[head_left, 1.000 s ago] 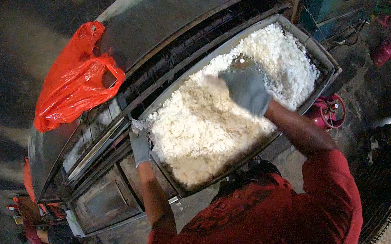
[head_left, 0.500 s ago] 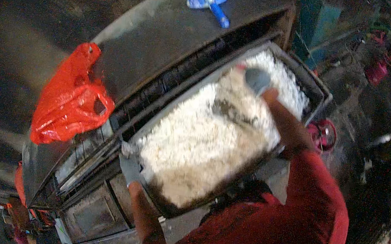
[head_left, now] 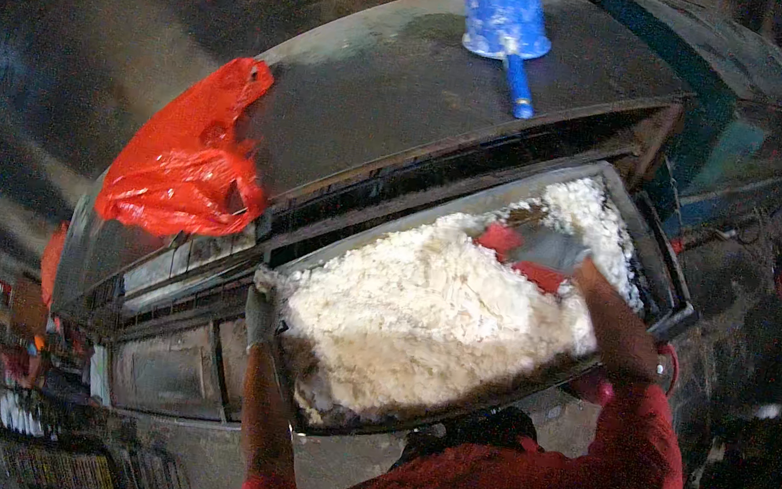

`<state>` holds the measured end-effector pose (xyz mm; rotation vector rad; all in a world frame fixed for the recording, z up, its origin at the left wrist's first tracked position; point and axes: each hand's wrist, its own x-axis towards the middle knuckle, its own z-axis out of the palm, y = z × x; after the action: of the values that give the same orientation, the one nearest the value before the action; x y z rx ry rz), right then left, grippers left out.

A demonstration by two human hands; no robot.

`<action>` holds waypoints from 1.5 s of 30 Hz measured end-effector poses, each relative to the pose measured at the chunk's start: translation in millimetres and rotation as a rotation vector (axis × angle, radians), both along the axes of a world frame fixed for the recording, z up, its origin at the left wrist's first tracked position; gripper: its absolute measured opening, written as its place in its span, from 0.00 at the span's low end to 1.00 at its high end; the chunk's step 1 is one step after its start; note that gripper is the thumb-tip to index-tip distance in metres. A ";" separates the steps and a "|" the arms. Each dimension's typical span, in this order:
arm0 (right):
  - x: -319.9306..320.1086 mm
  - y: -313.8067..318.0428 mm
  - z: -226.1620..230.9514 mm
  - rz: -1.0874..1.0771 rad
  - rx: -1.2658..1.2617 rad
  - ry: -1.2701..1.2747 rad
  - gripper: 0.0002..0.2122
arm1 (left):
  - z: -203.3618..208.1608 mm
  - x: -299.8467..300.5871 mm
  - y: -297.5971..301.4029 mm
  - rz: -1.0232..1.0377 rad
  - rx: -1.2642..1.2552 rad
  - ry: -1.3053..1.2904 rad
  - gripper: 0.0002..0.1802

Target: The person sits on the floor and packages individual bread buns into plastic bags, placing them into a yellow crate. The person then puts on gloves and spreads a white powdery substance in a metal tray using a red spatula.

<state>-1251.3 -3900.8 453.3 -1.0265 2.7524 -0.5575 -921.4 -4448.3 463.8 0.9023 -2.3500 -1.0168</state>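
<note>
A long dark metal tray lies slantwise before me, heaped with white, crumbly, flour-like stuff. My left hand, in a grey glove, is closed over the tray's left end; its fingertips are partly hidden. Toward the tray's right end my right hand, also gloved in grey, is down at the white stuff. Red parts of an object show on both sides of that glove; its shape is blurred and mostly covered by the hand. Near the right end, a dark patch of tray bottom shows through.
Beyond the tray runs a dark, curved metal housing with a long slot. On it lie a red plastic bag at the left and a blue long-handled dipper, smeared white. Something pink stands behind my right forearm.
My right hand has moved within the tray, and more of the red object shows beside it. The view has swung, shifting the scene. My left hand stays at the tray's left end.
</note>
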 end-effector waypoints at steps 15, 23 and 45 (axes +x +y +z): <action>73.9 -123.6 166.5 0.247 -0.021 -0.045 0.26 | -12.9 -11.7 -1.1 0.149 -0.023 -0.114 0.35; 210.7 -132.1 123.8 0.394 -0.125 0.266 0.17 | -27.5 0.2 -17.8 0.082 0.039 -0.078 0.39; 245.9 -121.5 115.0 -0.368 0.040 0.136 0.15 | -26.6 -10.9 -16.0 -0.152 0.063 0.133 0.30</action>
<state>-1005.5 -4022.3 568.3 -0.5683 3.0818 -0.4912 -932.3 -4464.4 437.2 0.6646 -2.3131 -1.1789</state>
